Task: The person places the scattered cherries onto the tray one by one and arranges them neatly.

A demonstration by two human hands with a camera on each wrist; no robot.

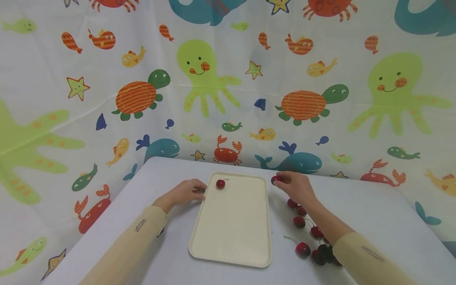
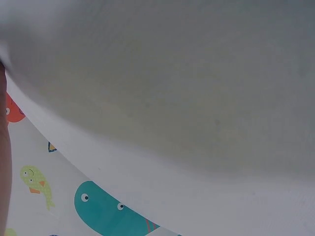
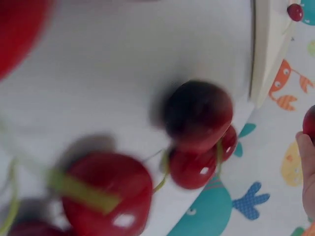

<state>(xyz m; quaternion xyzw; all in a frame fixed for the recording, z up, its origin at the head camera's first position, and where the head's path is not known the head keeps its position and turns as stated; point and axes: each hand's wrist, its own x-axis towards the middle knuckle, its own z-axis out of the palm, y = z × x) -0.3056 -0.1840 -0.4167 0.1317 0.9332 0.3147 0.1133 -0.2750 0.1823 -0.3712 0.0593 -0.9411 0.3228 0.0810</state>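
Note:
My right hand (image 1: 296, 187) pinches a dark red cherry (image 1: 275, 180) just beyond the tray's far right corner; the same cherry (image 3: 310, 122) shows at the right edge of the right wrist view. A cream rectangular tray (image 1: 231, 233) lies in the middle of the white table. One cherry (image 1: 220, 184) with a stem sits on it, near its far left corner. My left hand (image 1: 186, 193) is beside the tray's left side, fingertips and thumb right at the rim, fingers loosely bent. The left wrist view shows mostly white surface.
Several loose cherries (image 1: 303, 250) lie on the table (image 1: 377, 221) right of the tray, partly hidden under my right forearm. More cherries (image 3: 108, 191) fill the right wrist view. A curtain (image 1: 228, 95) printed with sea animals hangs behind the table's far edge.

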